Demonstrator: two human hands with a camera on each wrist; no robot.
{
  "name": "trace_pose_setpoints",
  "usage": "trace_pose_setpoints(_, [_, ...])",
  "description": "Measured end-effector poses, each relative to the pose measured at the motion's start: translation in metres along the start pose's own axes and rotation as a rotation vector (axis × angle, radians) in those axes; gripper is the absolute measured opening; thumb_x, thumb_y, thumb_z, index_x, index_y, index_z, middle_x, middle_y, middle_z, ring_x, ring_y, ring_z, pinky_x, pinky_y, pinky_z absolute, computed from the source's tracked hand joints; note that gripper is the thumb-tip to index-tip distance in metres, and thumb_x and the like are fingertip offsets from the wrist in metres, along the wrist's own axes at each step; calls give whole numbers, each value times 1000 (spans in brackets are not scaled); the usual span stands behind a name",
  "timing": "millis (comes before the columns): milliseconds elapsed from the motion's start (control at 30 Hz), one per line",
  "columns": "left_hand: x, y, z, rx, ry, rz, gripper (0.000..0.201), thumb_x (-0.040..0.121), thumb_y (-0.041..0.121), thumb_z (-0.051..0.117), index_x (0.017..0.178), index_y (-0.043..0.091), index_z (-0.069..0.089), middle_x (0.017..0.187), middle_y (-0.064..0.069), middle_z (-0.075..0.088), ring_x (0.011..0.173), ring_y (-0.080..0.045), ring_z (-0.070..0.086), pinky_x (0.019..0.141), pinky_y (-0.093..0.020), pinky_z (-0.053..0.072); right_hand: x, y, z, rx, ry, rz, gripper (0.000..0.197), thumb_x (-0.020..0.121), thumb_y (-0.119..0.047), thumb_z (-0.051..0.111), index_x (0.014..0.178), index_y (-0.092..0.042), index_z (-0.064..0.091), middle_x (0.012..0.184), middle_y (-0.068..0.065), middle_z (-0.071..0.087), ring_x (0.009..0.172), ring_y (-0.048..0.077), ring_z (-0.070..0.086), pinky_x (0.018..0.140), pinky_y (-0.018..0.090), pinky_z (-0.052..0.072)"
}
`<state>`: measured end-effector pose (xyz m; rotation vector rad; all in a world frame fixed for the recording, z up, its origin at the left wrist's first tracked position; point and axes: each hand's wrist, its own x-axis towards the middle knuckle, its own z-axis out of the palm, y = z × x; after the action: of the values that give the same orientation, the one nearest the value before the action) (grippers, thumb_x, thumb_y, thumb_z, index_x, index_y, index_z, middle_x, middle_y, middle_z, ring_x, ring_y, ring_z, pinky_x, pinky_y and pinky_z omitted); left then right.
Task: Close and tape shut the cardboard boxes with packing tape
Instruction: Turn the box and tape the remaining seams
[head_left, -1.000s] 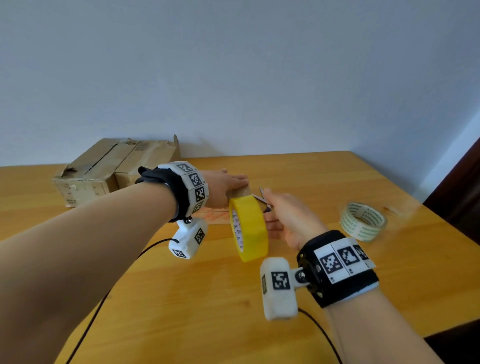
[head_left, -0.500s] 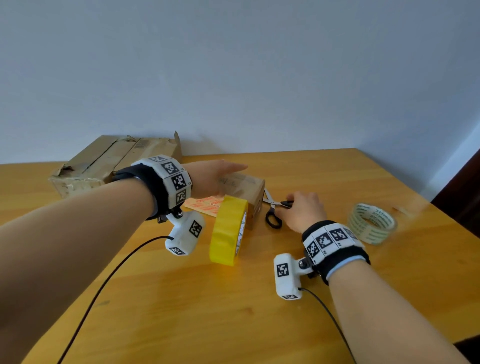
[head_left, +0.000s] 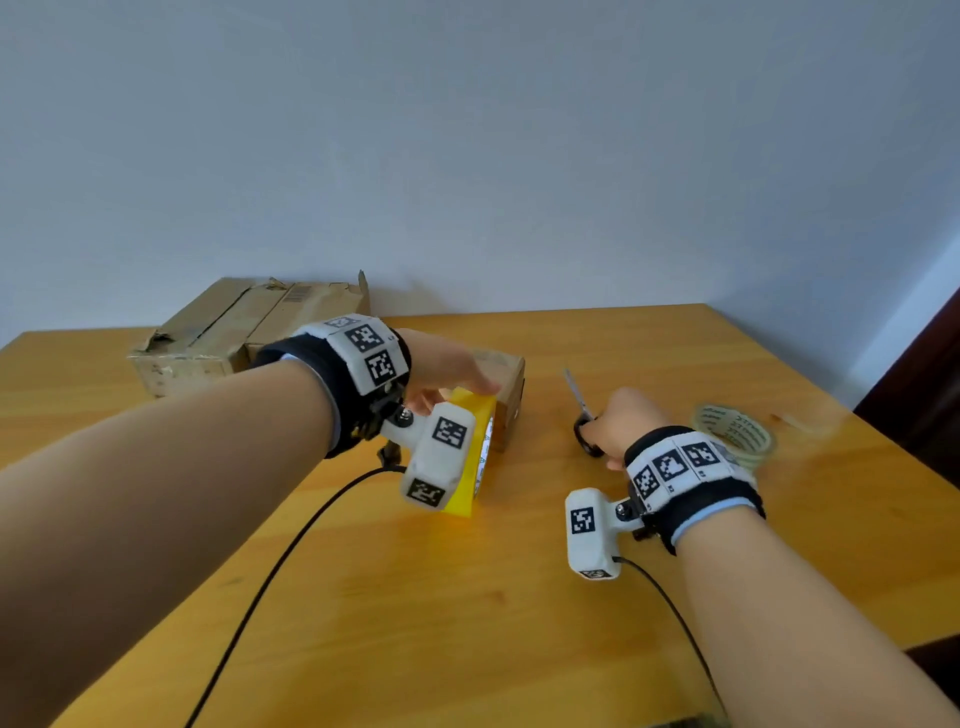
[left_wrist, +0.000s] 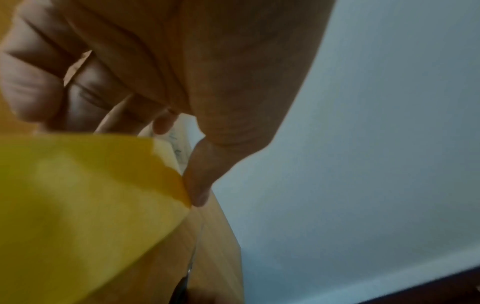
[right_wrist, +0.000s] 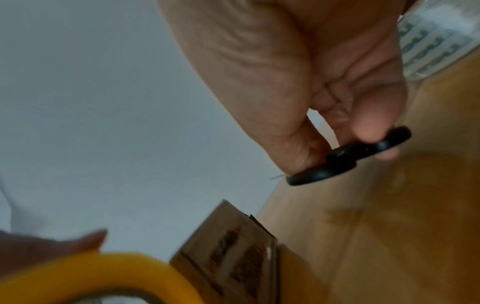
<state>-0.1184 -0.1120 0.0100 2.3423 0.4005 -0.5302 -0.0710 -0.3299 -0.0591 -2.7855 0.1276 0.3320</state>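
A yellow tape roll (head_left: 480, 421) stands on edge on the wooden table, against a small cardboard box (head_left: 511, 384). My left hand (head_left: 467, 387) grips the top of the roll, thumb at its right rim; the left wrist view shows the roll (left_wrist: 78, 205) under curled fingers. To the right, my right hand (head_left: 597, 431) holds the black-handled scissors (head_left: 575, 389), blades pointing away from me. In the right wrist view thumb and fingers pinch the scissors' handles (right_wrist: 324, 172), with the yellow roll (right_wrist: 91, 271) and the small box (right_wrist: 233, 246) lower left.
A large battered cardboard box (head_left: 249, 332) lies at the back left against the wall. A clear tape roll (head_left: 737, 434) lies flat just right of my right wrist. Black cables trail from both wrist cameras across the near table. The table edge runs along the right.
The yellow roll went from mid-air down onto the table. My left hand dropped from the small box onto the roll. My right hand took the scissors and drew them right, away from the box.
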Motion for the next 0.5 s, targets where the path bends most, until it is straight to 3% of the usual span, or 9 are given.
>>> trace_pose_setpoints(67, [5, -2, 3, -89, 32, -29, 69, 83, 43, 76, 136, 10, 47, 118, -10, 62, 93, -24, 66, 69, -35, 51, -4, 3, -5, 336, -32, -12, 19, 101, -23, 62, 104, -4, 64, 88, 13, 73, 68, 26, 73, 65, 35, 60])
trace_pose_setpoints(100, [6, -3, 4, -146, 43, -44, 67, 78, 45, 81, 129, 12, 52, 111, -8, 66, 84, -22, 71, 64, -33, 53, -7, 3, -8, 487, -60, -35, 14, 101, -19, 62, 108, -7, 63, 92, 13, 72, 65, 23, 71, 65, 33, 59])
trace_pose_setpoints(167, [8, -4, 5, -204, 90, -33, 61, 73, 49, 83, 116, 13, 60, 99, -6, 69, 70, -19, 73, 59, -31, 54, -9, 1, -12, 705, -142, -112, 20, 100, -8, 61, 121, -8, 64, 102, 15, 71, 73, 22, 69, 75, 34, 59])
trace_pose_setpoints(267, [11, -5, 4, -196, 35, -12, 44, 85, 44, 74, 97, 5, 60, 91, -15, 67, 83, -25, 65, 81, -37, 54, -12, -2, -20, 830, -282, -232, 36, 98, 1, 61, 132, -9, 63, 114, 20, 71, 91, 26, 67, 81, 34, 57])
trace_pose_setpoints(300, [9, -6, 3, -231, 7, -31, 38, 89, 41, 71, 91, 5, 56, 85, -15, 66, 83, -25, 63, 81, -35, 52, -14, -4, -22, 876, -330, -255, 38, 96, 2, 62, 131, -11, 62, 114, 20, 72, 93, 26, 67, 78, 32, 58])
trace_pose_setpoints(367, [4, -6, 1, -282, -54, -93, 38, 86, 39, 74, 100, 9, 55, 81, -13, 73, 76, -26, 70, 73, -33, 55, -18, -10, -24, 964, -385, -301, 39, 93, 4, 64, 126, -17, 62, 116, 19, 71, 93, 25, 69, 74, 30, 58])
trace_pose_setpoints(433, [4, -4, 0, -280, -122, -138, 60, 75, 41, 79, 123, 14, 53, 101, -16, 74, 92, -29, 73, 87, -41, 56, -20, -19, -21, 1016, -347, -360, 39, 94, 5, 64, 126, -18, 61, 116, 17, 71, 94, 23, 71, 75, 29, 60])
trace_pose_setpoints(500, [1, 4, 3, -259, -120, -111, 54, 86, 36, 72, 127, 12, 47, 115, -16, 66, 102, -31, 65, 104, -43, 46, -17, -31, -16, 1028, -268, -407, 42, 95, 3, 64, 133, -16, 57, 114, 14, 70, 98, 23, 72, 80, 31, 62])
